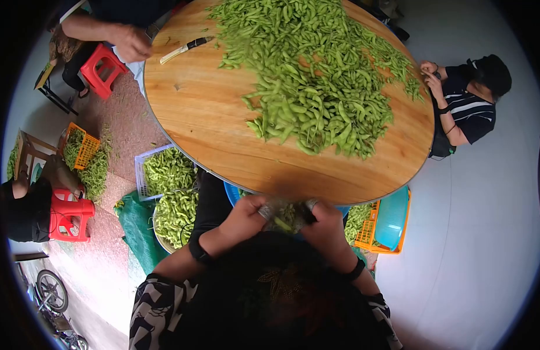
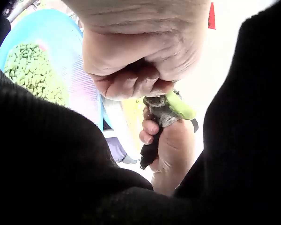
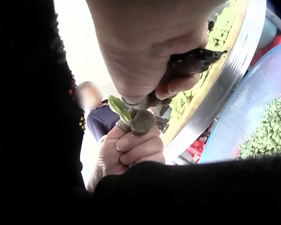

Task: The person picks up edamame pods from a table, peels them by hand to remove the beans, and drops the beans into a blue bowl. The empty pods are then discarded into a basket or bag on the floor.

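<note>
Both hands meet just below the round table's near edge in the head view. The left hand has curled fingers and pinches a green pod by its end, beside the thumb of the other hand in the right wrist view. Curled round a dark-handled tool is the right hand; its working end is hidden. Grey wraps cover some fingertips of both hands. In the left wrist view the pod sticks out between the two hands, close to the right thumb.
Pods are heaped on the wooden table, with a knife at its left. A blue basin of shelled beans sits below the hands. Pod-filled containers stand left, an orange crate right. People sit around.
</note>
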A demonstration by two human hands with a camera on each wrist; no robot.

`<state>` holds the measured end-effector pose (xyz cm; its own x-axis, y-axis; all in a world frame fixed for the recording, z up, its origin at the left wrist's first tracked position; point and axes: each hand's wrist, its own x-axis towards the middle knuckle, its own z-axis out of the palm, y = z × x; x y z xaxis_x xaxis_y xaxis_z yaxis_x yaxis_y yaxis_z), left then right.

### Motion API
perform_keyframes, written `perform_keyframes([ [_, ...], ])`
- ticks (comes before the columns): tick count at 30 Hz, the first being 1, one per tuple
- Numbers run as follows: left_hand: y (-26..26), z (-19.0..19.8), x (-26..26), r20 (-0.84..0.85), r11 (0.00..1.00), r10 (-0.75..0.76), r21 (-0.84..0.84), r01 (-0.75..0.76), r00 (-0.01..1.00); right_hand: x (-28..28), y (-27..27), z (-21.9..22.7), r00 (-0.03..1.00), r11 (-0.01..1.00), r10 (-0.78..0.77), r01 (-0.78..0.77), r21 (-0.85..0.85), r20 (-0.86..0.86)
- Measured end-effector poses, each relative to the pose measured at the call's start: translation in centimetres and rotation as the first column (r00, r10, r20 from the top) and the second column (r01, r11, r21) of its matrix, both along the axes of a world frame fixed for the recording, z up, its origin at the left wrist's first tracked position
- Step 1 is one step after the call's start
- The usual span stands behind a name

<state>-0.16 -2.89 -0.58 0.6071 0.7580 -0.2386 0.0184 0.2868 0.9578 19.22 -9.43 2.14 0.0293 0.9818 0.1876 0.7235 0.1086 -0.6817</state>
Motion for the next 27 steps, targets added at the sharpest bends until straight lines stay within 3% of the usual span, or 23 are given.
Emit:
perform_keyframes([
  [1,0.4,-0.3,-0.9,0.002,1.0,0.007,-0.002,-0.007,1.0,0.1,0.3,0.1,1.0,1.0,0.007,-0.007,-0.002,0.002],
  [3,1.7,-0.9,-3.8,-0.057,0.908,0.227,0.373,-0.19,0.972,0.4,1.0,0.3,0.992,0.98,0.11,-0.118,0.161,0.058],
  [5,2.8,-0.4,-6.7,-0.097,0.8,0.498,0.435,-0.413,0.862,1.1,2.5,0.2,0.999,0.991,0.022,-0.028,0.134,0.048],
  [7,4.1,0.0,-10.9,-0.329,0.64,0.658,0.719,-0.272,0.677,2.1,4.9,-0.2,0.997,0.992,-0.071,0.066,0.104,0.039],
  [8,4.6,0.9,-12.0,-0.44,0.616,0.691,0.774,-0.149,0.573,2.8,6.7,-0.9,0.981,0.985,-0.098,0.071,0.16,0.168],
  [9,5.0,1.7,-12.9,-0.526,0.595,0.723,0.803,-0.017,0.447,3.2,7.7,-1.6,0.948,0.974,-0.128,0.065,0.215,0.291],
  [10,5.3,1.9,-13.7,-0.631,0.661,0.698,0.75,0.037,0.338,3.3,8.0,-2.2,0.95,0.975,-0.123,0.061,0.215,0.288],
  [11,5.6,0.9,-14.8,-0.649,0.615,0.748,0.756,0.226,0.137,3.2,8.3,-2.8,0.909,0.979,-0.146,0.077,0.188,0.391],
  [13,6.3,1.4,-14.9,-0.435,0.361,0.887,0.864,0.352,0.157,2.9,8.6,-3.0,0.858,0.983,-0.154,0.084,0.16,0.491],
  [15,6.2,2.9,-12.4,-0.408,0.355,0.871,0.907,0.225,0.273,2.3,7.7,-3.0,0.911,0.985,-0.173,0.152,0.085,0.375],
  [16,5.9,3.2,-10.8,-0.408,0.406,0.809,0.909,0.1,0.422,2.1,7.5,-2.9,0.927,0.977,-0.194,0.152,0.15,0.322],
  [17,5.7,2.9,-8.8,-0.304,0.403,0.703,0.915,-0.009,0.643,1.6,7.0,-2.5,0.928,0.977,-0.191,0.149,0.15,0.321],
  [18,5.0,3.2,-6.9,-0.347,0.552,0.526,0.834,-0.002,0.777,0.9,6.4,-1.7,0.986,0.984,-0.162,0.164,0.072,-0.03],
  [19,4.7,2.9,-5.1,-0.333,0.658,0.341,0.752,0.03,0.879,0.4,5.7,-0.8,0.914,0.989,-0.141,0.15,-0.006,-0.38],
  [20,4.3,2.5,-3.1,-0.2,0.733,0.19,0.681,-0.003,0.961,0.1,4.9,-0.2,0.932,0.992,-0.121,0.121,-0.021,-0.342],
  [21,3.9,2.2,-1.5,-0.119,0.871,0.051,0.49,0.014,0.992,0.0,4.2,-0.5,0.931,0.993,-0.119,0.119,-0.02,-0.344],
  [22,3.8,2.2,-0.3,-0.151,0.948,-0.071,0.299,0.114,0.986,-0.2,3.6,-1.0,0.946,0.997,-0.072,0.07,-0.017,-0.315],
  [23,3.6,2.2,0.5,-0.151,0.947,-0.071,0.299,0.114,0.986,-0.4,3.1,-1.3,0.958,1.0,-0.025,0.021,-0.016,-0.285],
  [25,3.4,2.0,1.6,-0.064,0.995,-0.051,0.083,0.057,0.997,-0.6,2.6,-0.4,0.962,0.999,-0.037,0.037,-0.005,-0.27],
  [26,3.3,1.6,1.7,-0.066,0.995,-0.058,0.08,0.063,0.996,-0.6,2.3,0.5,0.928,0.998,-0.034,0.015,-0.054,-0.371],
  [27,3.2,1.1,1.7,-0.07,0.983,-0.012,0.184,0.024,0.997,-0.6,2.2,1.1,0.882,0.995,-0.037,-0.011,-0.101,-0.47],
])
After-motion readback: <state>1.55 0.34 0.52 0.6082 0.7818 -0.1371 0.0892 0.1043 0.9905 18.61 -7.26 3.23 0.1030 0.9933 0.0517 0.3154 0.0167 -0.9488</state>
